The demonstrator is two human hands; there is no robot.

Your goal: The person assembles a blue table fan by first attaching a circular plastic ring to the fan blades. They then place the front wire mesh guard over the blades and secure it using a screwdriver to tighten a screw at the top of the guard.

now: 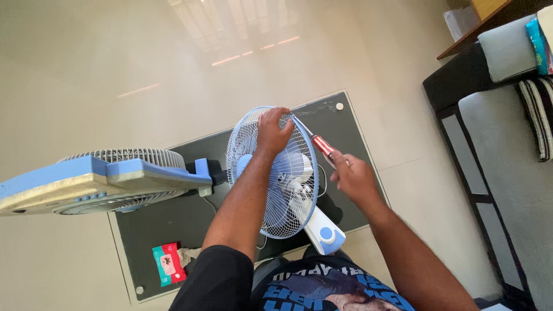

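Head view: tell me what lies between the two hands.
In the head view, the fan grille's blue rim and the screwdriver shaft lie between the left hand and right hand.

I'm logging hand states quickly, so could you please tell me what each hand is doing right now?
Left hand: closed on the fan grille at its top rim.
Right hand: closed on a red-handled screwdriver.

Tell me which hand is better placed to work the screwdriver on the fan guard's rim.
Right. The right hand already grips the red-handled screwdriver, its tip at the fan guard rim. The left hand is gripping the guard's top, steadying it.
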